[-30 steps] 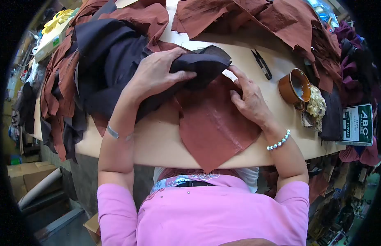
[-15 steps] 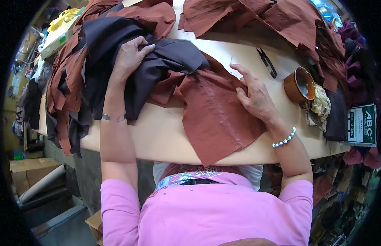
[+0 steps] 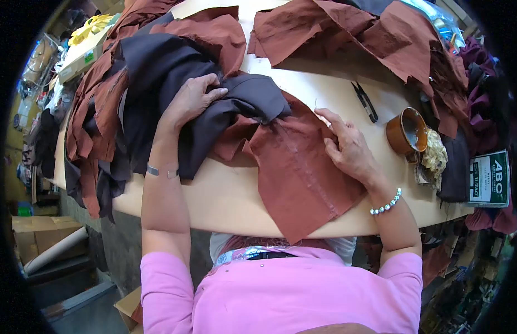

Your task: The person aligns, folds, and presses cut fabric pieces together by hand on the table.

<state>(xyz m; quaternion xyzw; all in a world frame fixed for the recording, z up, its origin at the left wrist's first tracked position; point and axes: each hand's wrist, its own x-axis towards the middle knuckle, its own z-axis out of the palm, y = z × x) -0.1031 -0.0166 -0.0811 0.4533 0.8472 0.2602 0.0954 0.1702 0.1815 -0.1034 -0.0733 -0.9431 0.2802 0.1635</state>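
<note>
My left hand (image 3: pixel 195 100) is closed on a fold of the dark navy cloth (image 3: pixel 152 67), which lies bunched on the left side of the table. From under the navy piece a reddish-brown cloth panel (image 3: pixel 303 178) spreads toward me, with a pale, rough line running down it and its corner reaching past the table's front edge. Over the panel's right edge lies my right hand (image 3: pixel 350 147), fingers apart and slightly bent, holding nothing.
Thread snips (image 3: pixel 365 102) lie beyond my right hand, and a brown cup (image 3: pixel 407 132) stands nearby beside a crumpled yellowish lump (image 3: pixel 433 155). More brown cloth (image 3: pixel 347 33) covers the far side. A green-and-white ABC box (image 3: pixel 488 179) sits at the right edge.
My left hand and the cloth under it have shifted a little to the right. The whole view sits slightly lower, so the head camera has tilted. My right hand keeps nearly the same pose.
</note>
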